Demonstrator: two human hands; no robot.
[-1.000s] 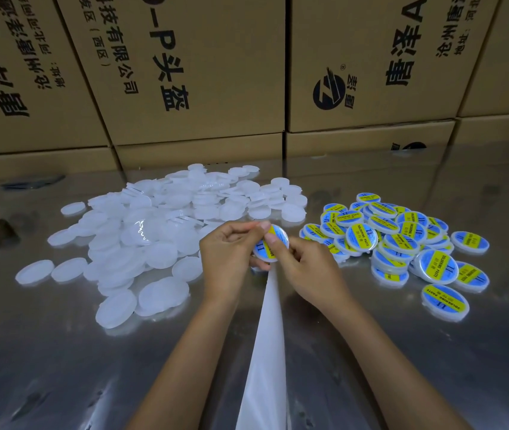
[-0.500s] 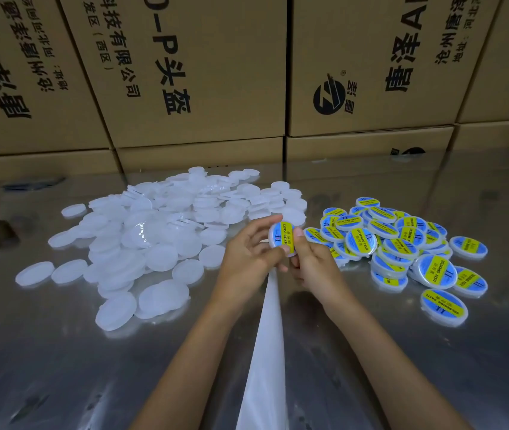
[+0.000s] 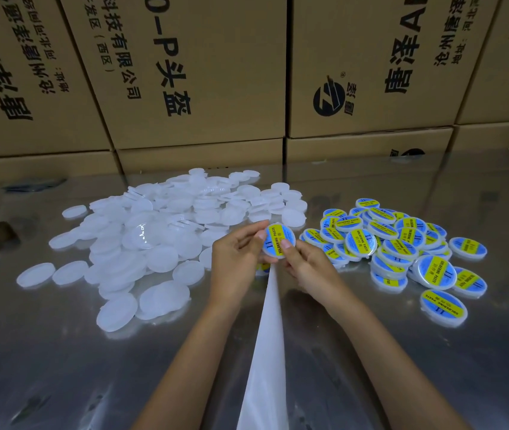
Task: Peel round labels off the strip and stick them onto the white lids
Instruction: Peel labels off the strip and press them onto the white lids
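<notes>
At the centre of the frame both hands hold one lid (image 3: 279,240) up above the worktop (image 3: 371,367), its blue and yellow label facing the camera. The left hand (image 3: 237,256) grips the lid's left edge, fingers curled behind it and thumb on the front. The right hand (image 3: 305,265) pinches the lower edge, thumb pressed on the label face, fingers clamped from behind. The label looks fully laid on; the thumbs seem to be smoothing it down.

The strip (image 3: 267,352) runs as a bare white band from just below the hands to the bottom edge of the frame. Another label shows on it just under the left hand, partly hidden.

To the right of centre lies the labelled pile (image 3: 402,243), a few dozen lids loosely heaped. To the left of centre spreads the blank pile (image 3: 154,237), clearly larger. By that measure the task is well under half done: this lid next belongs on the right heap, then a fresh blank and a fresh label follow.

Cardboard boxes (image 3: 200,72) fill the top of the frame, behind the worktop.
</notes>
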